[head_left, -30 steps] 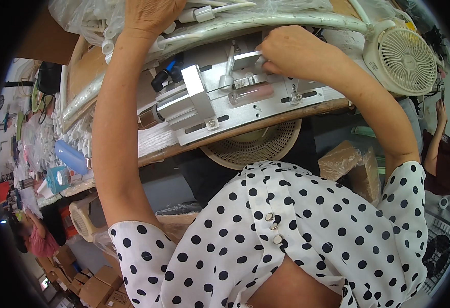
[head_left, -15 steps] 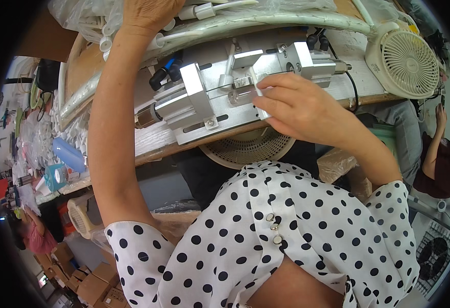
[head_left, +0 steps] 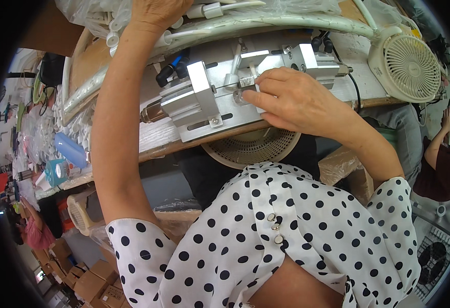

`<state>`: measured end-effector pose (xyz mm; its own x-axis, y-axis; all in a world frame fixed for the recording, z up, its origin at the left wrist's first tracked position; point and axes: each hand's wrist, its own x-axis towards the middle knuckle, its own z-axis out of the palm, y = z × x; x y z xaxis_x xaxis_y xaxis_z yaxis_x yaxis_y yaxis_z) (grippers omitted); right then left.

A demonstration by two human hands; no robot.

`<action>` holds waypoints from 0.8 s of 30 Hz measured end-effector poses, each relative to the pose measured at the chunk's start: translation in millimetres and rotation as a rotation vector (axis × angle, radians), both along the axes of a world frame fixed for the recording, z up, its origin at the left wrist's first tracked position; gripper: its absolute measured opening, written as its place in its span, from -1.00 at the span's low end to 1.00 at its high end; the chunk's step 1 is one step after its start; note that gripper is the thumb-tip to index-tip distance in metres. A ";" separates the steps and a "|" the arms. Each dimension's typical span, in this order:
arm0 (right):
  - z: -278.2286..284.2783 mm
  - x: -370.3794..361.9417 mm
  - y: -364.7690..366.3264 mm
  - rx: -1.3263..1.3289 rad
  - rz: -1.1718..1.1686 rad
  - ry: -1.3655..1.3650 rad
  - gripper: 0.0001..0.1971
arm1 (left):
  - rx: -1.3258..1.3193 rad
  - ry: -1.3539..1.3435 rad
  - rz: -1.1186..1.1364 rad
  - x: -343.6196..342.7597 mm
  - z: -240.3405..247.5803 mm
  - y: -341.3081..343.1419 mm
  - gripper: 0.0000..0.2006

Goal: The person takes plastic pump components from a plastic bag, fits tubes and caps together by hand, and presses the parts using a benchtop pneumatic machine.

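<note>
My right hand (head_left: 296, 100) is at the middle of a silver metal fixture (head_left: 204, 92), its fingers closed round a slim white plastic part (head_left: 253, 71). Most of that part is hidden behind the fingers; a bit shows above them. One fingertip reaches a small clear cylinder (head_left: 240, 97) on the fixture's base. My left hand (head_left: 158, 11) is stretched to the top edge, over white plastic tube fittings (head_left: 212, 10) beside a clear bag. Its fingers are cut off by the frame, so what they touch is hidden.
A cream desk fan (head_left: 407, 66) stands at the right end of the workbench. A thick white plastic-wrapped tube (head_left: 266, 21) curves behind the fixture. Below the bench edge is a round cream basket (head_left: 250, 149). Another person (head_left: 443, 164) is at far right.
My right hand has shifted its fingers over the slim white part, now covering most of it, with a fingertip at the clear cylinder. My left hand stays over the fittings.
</note>
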<state>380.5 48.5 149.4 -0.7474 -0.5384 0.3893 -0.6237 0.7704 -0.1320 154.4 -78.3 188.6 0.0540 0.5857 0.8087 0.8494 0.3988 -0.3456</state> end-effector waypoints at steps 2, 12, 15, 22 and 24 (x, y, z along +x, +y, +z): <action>8.7 -2.9 -0.1 -0.009 0.014 -0.030 -0.86 | 0.023 0.022 0.014 0.0 -0.1 0.6 -0.79; 28.8 -62.3 -25.3 0.421 -0.041 -0.196 -0.86 | 0.060 0.012 -0.060 -0.8 1.3 1.5 -0.76; 26.7 -75.9 -30.7 0.395 -0.120 -0.391 -0.86 | 0.092 0.022 -0.076 -1.9 2.6 2.1 -0.77; 38.1 -91.6 -25.5 0.362 -0.038 -0.613 -0.82 | 0.148 0.037 -0.082 4.5 2.5 -3.7 -0.77; 32.0 -94.8 -18.2 0.309 0.099 -0.598 -0.74 | 0.151 0.035 -0.087 4.5 3.5 -1.7 -0.77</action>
